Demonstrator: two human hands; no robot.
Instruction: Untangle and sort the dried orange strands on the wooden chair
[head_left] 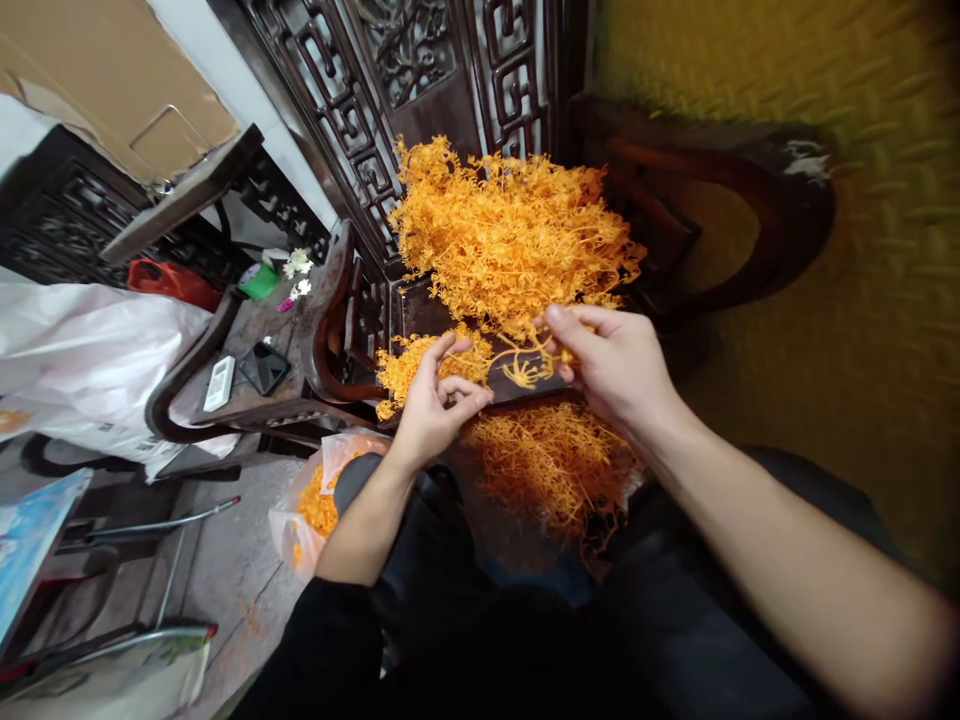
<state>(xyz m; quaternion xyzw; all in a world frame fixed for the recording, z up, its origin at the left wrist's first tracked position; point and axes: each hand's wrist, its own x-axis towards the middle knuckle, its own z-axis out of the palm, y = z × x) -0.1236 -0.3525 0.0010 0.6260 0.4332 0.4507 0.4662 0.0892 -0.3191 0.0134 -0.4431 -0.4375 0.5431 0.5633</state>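
My right hand (611, 365) is closed, with thumb and fingers pinching an orange branching sprig (527, 370). Thin stems of the sprig stretch left toward my left hand (442, 395). The left fingers are curved and apart, and nothing shows clearly between them. Just behind that hand lies a small heap of orange sprig pieces (401, 370), partly hidden by the fingers. A much larger pile of orange sprigs (517, 235) rises on the dark wooden seat (420, 315) beyond both hands. Below the seat's front edge, between my legs, is a tangle of thin orange stems (544, 465).
At the left, a carved wooden side table (247, 405) bears a dark phone (264, 368), a white device (219, 384) and a green roll (258, 281). A plastic bag (289, 530) with orange bits stands by my left knee. A curved armrest (780, 210) is at right.
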